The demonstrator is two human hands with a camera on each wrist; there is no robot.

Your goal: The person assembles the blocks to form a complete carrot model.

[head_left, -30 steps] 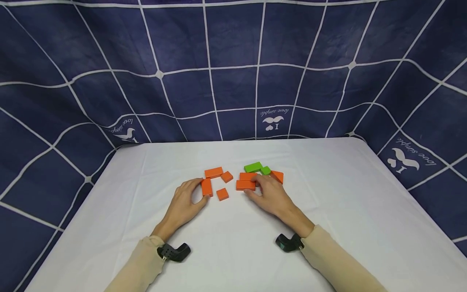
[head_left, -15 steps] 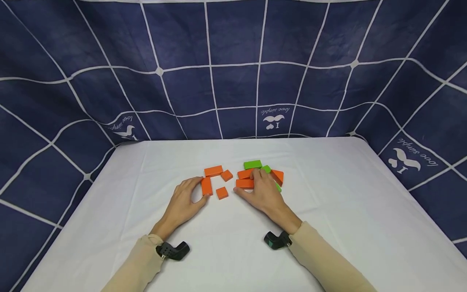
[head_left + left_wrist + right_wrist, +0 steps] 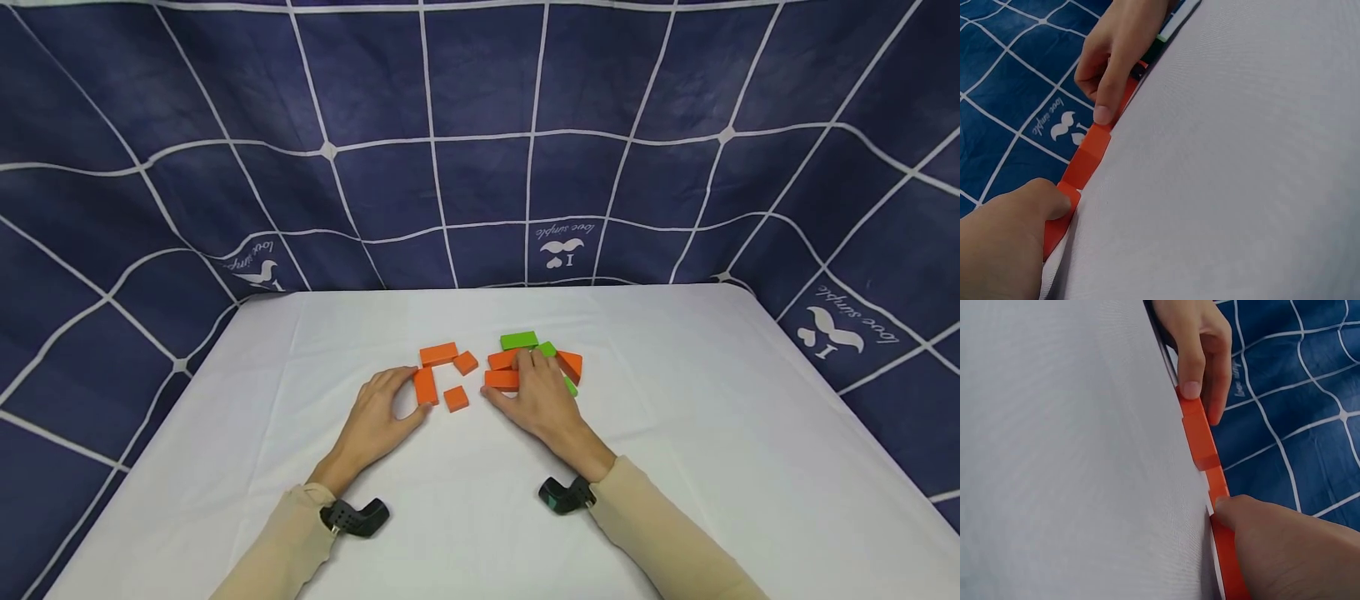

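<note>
In the head view my left hand (image 3: 377,421) pinches a small upright-lying orange block (image 3: 425,387) between thumb and fingers at its two ends. My right hand (image 3: 546,404) has its thumb at the near side of one orange block (image 3: 501,381), while its fingertips reach the slightly slanted orange block (image 3: 502,360) just behind. Both stay on the white cloth, and the palm covers part of them. The right wrist view shows that thumb (image 3: 1230,509) against an orange block (image 3: 1229,562). From the left wrist view, my left thumb (image 3: 1054,203) presses on its orange block (image 3: 1059,232).
Between the hands lie two small orange cubes (image 3: 456,398) and a longer orange block (image 3: 438,354). Behind the right hand are a green block (image 3: 519,340), a green cube (image 3: 546,349) and an orange piece (image 3: 570,365). A dark blue curtain (image 3: 480,183) surrounds the white table (image 3: 420,508).
My right hand has shifted left over the two orange blocks, and a green piece now shows at its right. The rear orange block has turned slightly. The left hand stays in place.
</note>
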